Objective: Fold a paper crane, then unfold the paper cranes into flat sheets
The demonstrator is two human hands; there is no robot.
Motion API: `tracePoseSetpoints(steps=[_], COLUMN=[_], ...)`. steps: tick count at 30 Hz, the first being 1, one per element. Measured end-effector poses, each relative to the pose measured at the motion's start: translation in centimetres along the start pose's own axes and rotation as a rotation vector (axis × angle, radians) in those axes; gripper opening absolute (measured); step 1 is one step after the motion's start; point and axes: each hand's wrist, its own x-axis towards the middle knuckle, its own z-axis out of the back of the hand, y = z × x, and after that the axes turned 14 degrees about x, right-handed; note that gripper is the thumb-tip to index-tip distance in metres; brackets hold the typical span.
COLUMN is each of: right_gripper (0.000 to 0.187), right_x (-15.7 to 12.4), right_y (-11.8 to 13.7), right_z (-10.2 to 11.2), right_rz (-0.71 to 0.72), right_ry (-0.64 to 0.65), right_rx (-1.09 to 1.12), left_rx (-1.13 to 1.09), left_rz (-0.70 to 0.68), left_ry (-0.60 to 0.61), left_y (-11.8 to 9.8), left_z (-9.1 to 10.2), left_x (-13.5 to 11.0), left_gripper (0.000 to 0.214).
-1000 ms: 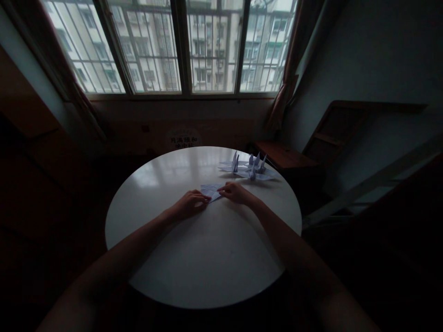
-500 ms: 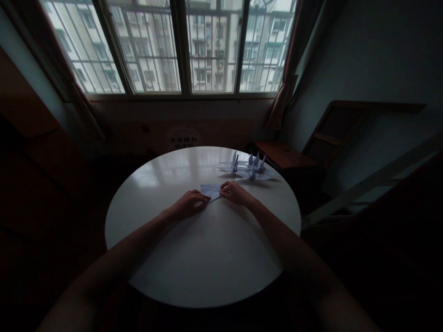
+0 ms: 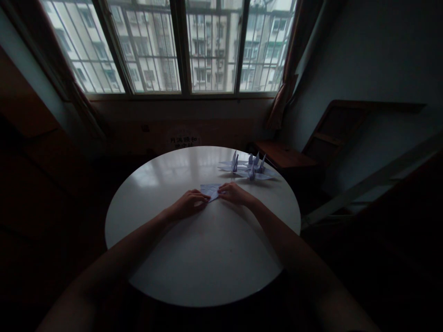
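A small folded sheet of pale blue origami paper (image 3: 210,189) lies on the white round table (image 3: 200,258), between my two hands. My left hand (image 3: 191,202) has its fingers closed at the paper's lower left edge, close to the tabletop. On the other side, my right hand (image 3: 232,192) pinches the paper's right edge, and its fingers cover part of it. Just beyond my right hand stand several folded paper cranes (image 3: 252,173) of the same pale blue, wings spread and close together.
A wooden stool or low bench (image 3: 285,154) stands past the table's far right side. Behind the table is a barred window (image 3: 187,50) with curtains (image 3: 278,108) at its sides. A printed cardboard box or panel (image 3: 183,136) sits below the sill.
My right hand has shifted slightly left along the paper, and the paper's right side looks narrower. My left hand and the paper cranes stay where they were.
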Motion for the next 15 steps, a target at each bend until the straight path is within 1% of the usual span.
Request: tracePoseSetpoints(steps=[3,8,11,15], right_gripper=[0.017,0.021,0.024,0.023], right_x=[0.0,-0.1,-0.1,0.0], right_y=[0.0,0.2,0.1,0.0], right_z=[-0.1,-0.7,-1.0,-1.0], right_rz=[0.002,0.034,0.039,0.021], right_ry=[0.0,-0.009,-0.002,-0.014], right_rx=[-0.007,-0.143,-0.136,-0.122], left_rx=[0.007,0.054,0.077,0.091], left_rz=[0.003,0.019,0.028,0.032], left_ry=[0.006,0.034,0.056,0.079], left_y=[-0.1,-0.7,-0.8,-0.8], left_z=[0.1,0.5,0.6,0.6], left_x=[0.0,-0.1,-0.1,-0.2], left_gripper=[0.021,0.032,0.038,0.039])
